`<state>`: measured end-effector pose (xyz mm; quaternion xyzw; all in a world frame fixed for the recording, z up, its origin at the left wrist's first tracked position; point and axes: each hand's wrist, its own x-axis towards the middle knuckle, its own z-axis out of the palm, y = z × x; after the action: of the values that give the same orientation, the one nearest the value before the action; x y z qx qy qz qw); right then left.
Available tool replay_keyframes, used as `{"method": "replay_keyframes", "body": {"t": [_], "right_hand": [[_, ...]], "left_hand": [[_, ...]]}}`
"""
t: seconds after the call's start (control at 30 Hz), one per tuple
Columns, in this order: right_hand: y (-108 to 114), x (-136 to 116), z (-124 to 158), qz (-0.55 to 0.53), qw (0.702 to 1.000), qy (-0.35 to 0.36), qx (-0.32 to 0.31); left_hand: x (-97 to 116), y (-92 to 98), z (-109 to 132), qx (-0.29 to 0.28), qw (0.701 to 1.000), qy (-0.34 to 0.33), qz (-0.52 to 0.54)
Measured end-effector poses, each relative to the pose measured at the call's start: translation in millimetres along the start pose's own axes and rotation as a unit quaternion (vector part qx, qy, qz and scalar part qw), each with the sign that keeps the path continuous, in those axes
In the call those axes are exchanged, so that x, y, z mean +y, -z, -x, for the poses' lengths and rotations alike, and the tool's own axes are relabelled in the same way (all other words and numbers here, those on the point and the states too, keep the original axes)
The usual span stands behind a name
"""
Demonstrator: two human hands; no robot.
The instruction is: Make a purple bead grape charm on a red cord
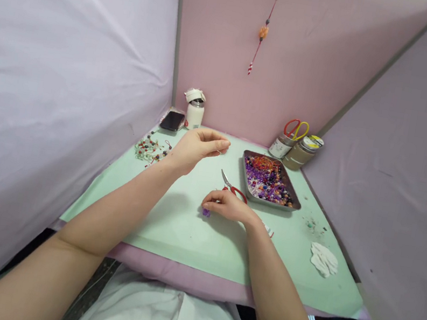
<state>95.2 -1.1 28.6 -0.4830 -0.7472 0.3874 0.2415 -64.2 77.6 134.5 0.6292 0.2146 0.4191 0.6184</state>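
My left hand (198, 149) is raised over the middle of the table, thumb and fingertips pinched together. A thin pale thread (220, 152) shows faintly at those fingertips; where it runs is too fine to follow. Lower and to the right, my right hand (225, 204) is close to the tabletop with its fingers closed on a small cluster of purple beads (205, 213), mostly hidden under the fingertips. Just beyond that hand lie red-handled scissors (234, 190), blades pointing away to the left. A metal tray (269, 204) of mixed beads and orange-red cord stands behind them.
Beaded strings (150, 148) lie at the left, below a phone (172, 121) and a white bottle (195, 114). Two jars (301, 154) stand at the back right, one holding scissors. A crumpled white cloth (323, 260) rests at right. A beaded strand (263, 32) hangs on the back wall.
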Motion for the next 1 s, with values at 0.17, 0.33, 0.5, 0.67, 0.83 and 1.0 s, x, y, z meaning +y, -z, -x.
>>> {"method": "replay_keyframes", "body": {"t": [0.17,0.33,0.5,0.67,0.83,1.0], "right_hand": [[-1,-4,2,0.008,1.000,-0.010,-0.019],[-5,-6,0,0.017,0.999,-0.021,-0.045],[-8,-7,1,0.026,0.996,-0.076,-0.041],[-10,-10,2,-0.002,0.993,-0.112,-0.034],[-7,-12,3,0.047,0.995,-0.086,-0.019],[-4,-3,4,0.101,0.992,-0.075,0.033]], "left_hand": [[12,0.8,9,0.012,1.000,-0.010,0.004],[7,7.1,12,0.036,0.999,-0.001,-0.005],[-12,14.3,4,0.046,0.999,0.023,-0.007],[-27,17.6,-15,0.048,0.998,0.042,0.013],[-31,14.4,-27,0.031,0.998,0.040,0.024],[-36,12.1,-31,-0.006,0.999,0.042,0.011]]}}
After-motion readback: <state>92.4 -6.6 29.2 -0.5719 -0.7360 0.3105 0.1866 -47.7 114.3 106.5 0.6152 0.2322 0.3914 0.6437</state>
